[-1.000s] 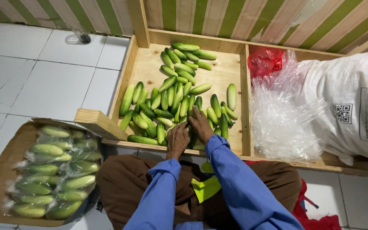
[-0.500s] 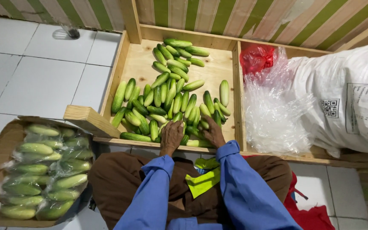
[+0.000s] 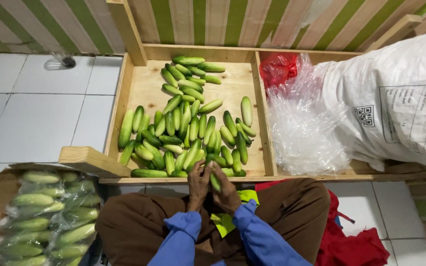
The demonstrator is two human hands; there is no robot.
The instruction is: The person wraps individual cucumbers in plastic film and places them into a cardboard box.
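Cucumber [image 3: 215, 181] clamped between left hand [image 3: 198, 183] and right hand [image 3: 227, 189] fingers at 6 o'clock of wooden tray [image 3: 263, 123]; grip looks best kept gentle, near mid-length.

Both blue-sleeved forearms reach forward — left hand [image 3: 199, 184] and right hand [image 3: 226, 189] pressed together, fingers curled closed.
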